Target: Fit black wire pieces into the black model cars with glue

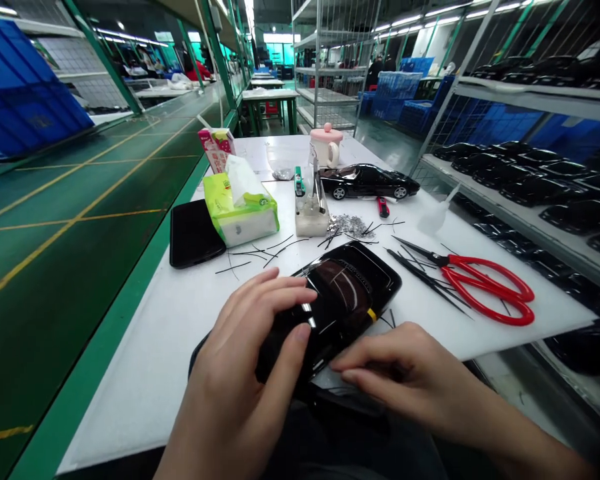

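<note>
Black toy car (330, 307) at the near edge of the tabletop (145, 373). My left hand (245, 350) lies across it, grip wide. My right hand (405, 373) is at its side, grip narrow; whether it holds anything, I cannot tell. Red-handled scissors (453, 273) lie toward the right edge.

No text legible at this resolution, printed characters on pink drink carton (214, 152) too small and blurred to read, marks on green tissue pack (243, 217) likewise unreadable, faint patch on blue crate (40, 121) at left indistinct
</note>
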